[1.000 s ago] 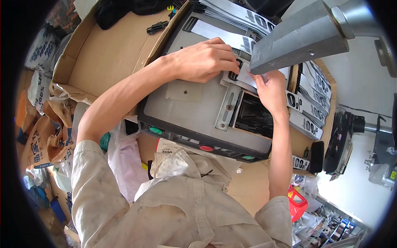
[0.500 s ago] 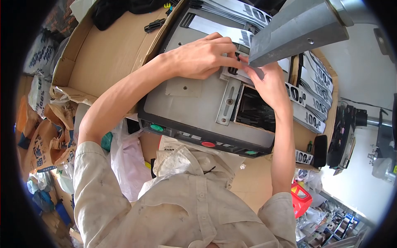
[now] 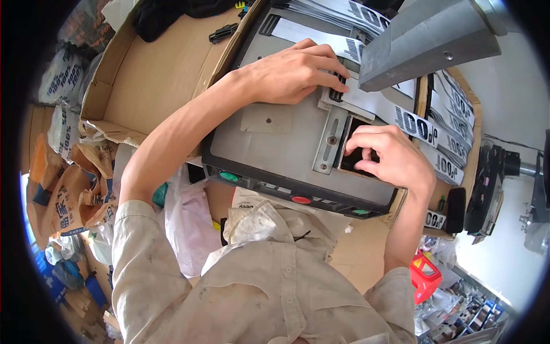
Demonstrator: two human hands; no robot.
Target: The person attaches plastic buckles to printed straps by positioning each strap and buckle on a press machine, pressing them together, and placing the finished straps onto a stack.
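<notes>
My left hand (image 3: pixel 303 71) is closed, its fingertips pressed on a black slotted plastic buckle (image 3: pixel 337 86) at the end of a white strap (image 3: pixel 389 110) printed "100%". The buckle sits on a metal fixture on the grey machine top (image 3: pixel 263 143). My right hand (image 3: pixel 392 155) reaches into a rectangular bin (image 3: pixel 356 125) let into the machine top. Its fingers and thumb are curled together. The fingertips are partly hidden, and I cannot make out what they hold. Above the fixture hangs a grey metal head (image 3: pixel 427 49).
Another white strap (image 3: pixel 312 37) with a black buckle lies behind my left hand. Several printed straps (image 3: pixel 452 114) are stacked at the right. A cardboard box (image 3: pixel 154 86) stands at the left. Green buttons (image 3: pixel 229 176) and a red button (image 3: pixel 301 199) line the machine's front edge.
My right hand has left the buckle and moved down into the bin. My left hand stays at the buckle. The view has shifted slightly.
</notes>
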